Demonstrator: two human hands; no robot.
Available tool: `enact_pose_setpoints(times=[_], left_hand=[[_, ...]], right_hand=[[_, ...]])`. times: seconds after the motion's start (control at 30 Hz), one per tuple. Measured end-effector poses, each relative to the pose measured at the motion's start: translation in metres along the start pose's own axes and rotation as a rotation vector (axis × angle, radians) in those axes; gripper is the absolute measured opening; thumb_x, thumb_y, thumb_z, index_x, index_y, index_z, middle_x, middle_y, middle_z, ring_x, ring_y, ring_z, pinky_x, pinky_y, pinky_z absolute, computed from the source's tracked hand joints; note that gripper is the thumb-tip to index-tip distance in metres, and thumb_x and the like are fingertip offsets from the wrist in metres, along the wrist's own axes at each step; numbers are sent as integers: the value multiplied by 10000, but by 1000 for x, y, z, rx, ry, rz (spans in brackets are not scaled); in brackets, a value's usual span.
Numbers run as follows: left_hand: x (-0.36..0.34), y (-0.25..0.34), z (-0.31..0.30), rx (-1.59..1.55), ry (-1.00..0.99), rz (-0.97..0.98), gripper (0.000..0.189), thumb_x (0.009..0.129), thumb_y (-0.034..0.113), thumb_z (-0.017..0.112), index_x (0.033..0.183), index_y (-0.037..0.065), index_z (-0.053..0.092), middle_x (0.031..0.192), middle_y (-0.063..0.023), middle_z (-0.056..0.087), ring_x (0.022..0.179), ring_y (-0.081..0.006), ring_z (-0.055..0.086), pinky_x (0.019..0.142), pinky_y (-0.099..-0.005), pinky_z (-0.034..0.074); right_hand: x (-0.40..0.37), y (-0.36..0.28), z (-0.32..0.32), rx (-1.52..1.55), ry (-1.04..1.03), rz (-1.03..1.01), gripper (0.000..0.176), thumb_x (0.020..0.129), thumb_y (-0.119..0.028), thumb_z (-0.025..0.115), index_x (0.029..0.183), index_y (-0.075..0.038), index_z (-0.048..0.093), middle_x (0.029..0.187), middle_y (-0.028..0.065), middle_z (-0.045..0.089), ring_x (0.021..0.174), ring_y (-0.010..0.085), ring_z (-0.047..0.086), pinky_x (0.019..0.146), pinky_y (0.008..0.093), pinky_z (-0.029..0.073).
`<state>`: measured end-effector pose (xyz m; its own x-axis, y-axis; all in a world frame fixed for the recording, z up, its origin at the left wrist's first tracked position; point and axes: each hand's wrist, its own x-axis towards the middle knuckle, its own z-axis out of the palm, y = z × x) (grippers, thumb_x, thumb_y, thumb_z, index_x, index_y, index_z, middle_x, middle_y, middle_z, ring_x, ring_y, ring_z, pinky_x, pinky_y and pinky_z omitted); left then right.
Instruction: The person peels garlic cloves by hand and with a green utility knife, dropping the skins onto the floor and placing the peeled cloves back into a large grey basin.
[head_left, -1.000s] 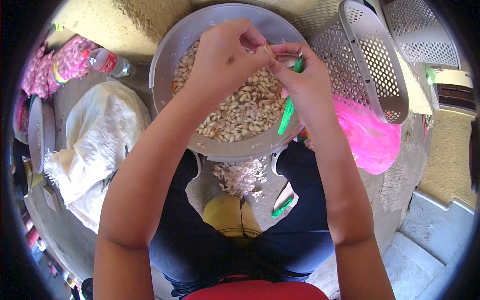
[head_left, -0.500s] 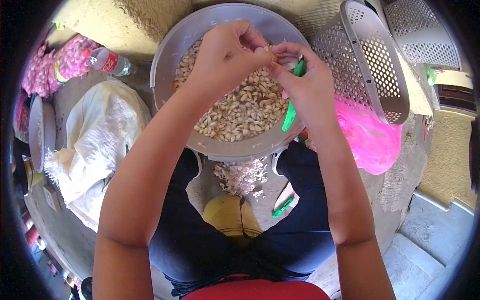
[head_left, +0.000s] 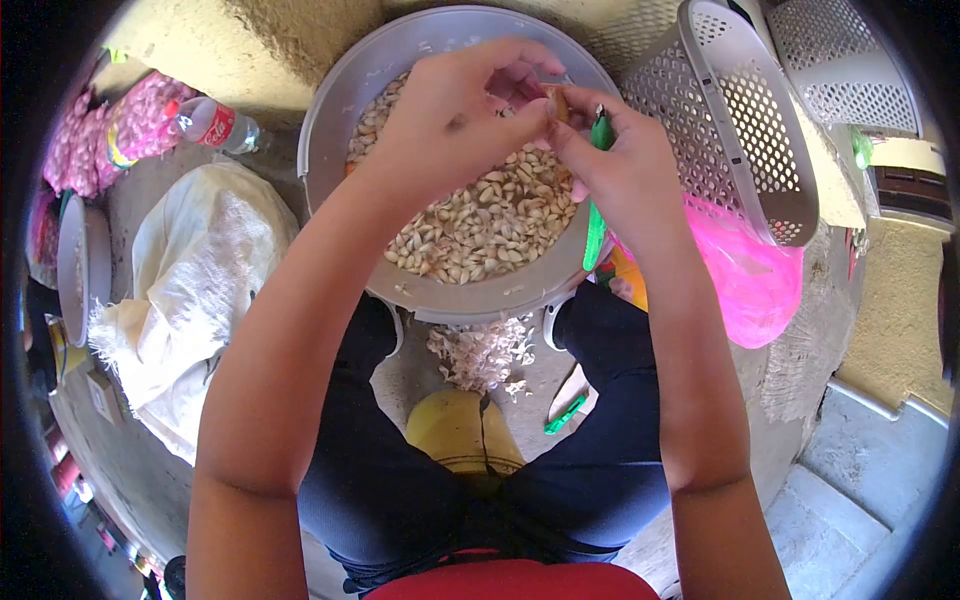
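Knife [head_left: 596,236] in the right hand [head_left: 625,155] has shifted rightward.

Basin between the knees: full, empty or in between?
In between: pale cloves spread across much of the basin, while bare inner wall shows between them and the rim.

The left hand [head_left: 460,110] is at 12 o'clock, back upward, its fingers curled and its thumb [head_left: 528,122] pointing to 3 o'clock. The right hand [head_left: 628,158] is between 1 and 2 o'clock, bent inward, its thumb [head_left: 574,148] and index finger [head_left: 588,98] reaching towards the left fingertips. The hands meet at the tips. Both elbows are bent, the left [head_left: 250,478] at 8 o'clock, the right [head_left: 710,480] at 4.
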<state>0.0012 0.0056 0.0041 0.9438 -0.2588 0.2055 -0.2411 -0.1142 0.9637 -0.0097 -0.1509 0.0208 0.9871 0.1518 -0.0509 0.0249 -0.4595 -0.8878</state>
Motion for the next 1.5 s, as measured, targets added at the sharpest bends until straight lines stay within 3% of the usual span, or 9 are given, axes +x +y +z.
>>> enact_pose_setpoints(times=[0.37,0.47,0.57,0.67,0.87,0.97,1.27,1.37,1.5], left_hand=[[0,6,-14,332,-122,144,130,747,53,628,846,-30,617,741,-69,607,724,-87,565,687,-230,456],[0,11,-12,359,-131,1,132,745,66,635,834,-30,619,726,-52,612,702,-87,566,667,-223,456],[0,0,-8,144,-152,-142,122,746,70,636,813,-31,622,741,-46,618,706,-83,566,658,-218,458],[0,-6,-2,146,-165,-148,127,754,78,633,819,-30,622,775,-52,620,733,-87,573,663,-217,457],[-1,-2,-2,99,-123,-29,154,745,70,649,856,-29,616,807,-60,622,750,-92,581,698,-225,473],[-1,0,-2,142,-127,-48,153,740,54,649,864,-31,616,806,-60,624,750,-93,581,710,-228,477],[0,-3,-5,110,-197,-64,130,777,63,597,878,-19,602,751,-50,603,722,-89,560,669,-242,464],[-2,-8,-1,288,-132,180,87,777,59,576,837,-3,563,675,-45,555,646,-98,514,597,-250,432],[-4,-9,4,300,-118,153,82,767,66,560,793,2,516,628,-57,507,590,-112,465,541,-260,394]], right_hand=[[3,3,-9,-53,-52,9,258,718,-206,608,906,-31,625,668,129,614,592,195,586,583,296,451],[1,-2,-9,-64,-74,27,245,716,-203,607,892,-35,629,675,134,612,600,201,587,588,296,450],[0,5,-6,-214,31,-237,226,717,-187,596,881,-35,632,678,136,612,591,200,582,578,296,449],[-1,-4,-7,-131,-23,-8,212,715,-161,590,886,-43,632,640,120,596,576,207,570,579,308,448],[4,-1,-13,289,-81,254,179,736,-134,567,873,-30,617,519,0,474,451,92,456,428,236,381],[4,2,-10,353,-84,265,168,744,-131,559,860,-18,602,524,-29,443,430,38,396,383,188,312],[4,-1,-13,394,-170,266,172,755,-136,578,865,-4,589,515,-29,435,415,46,378,377,197,291],[4,2,-12,409,-147,284,179,755,-145,583,867,-6,589,520,-26,444,420,44,384,378,195,291],[3,2,-8,382,-139,281,190,751,-161,595,869,-12,593,531,-22,461,431,43,398,383,196,304]])
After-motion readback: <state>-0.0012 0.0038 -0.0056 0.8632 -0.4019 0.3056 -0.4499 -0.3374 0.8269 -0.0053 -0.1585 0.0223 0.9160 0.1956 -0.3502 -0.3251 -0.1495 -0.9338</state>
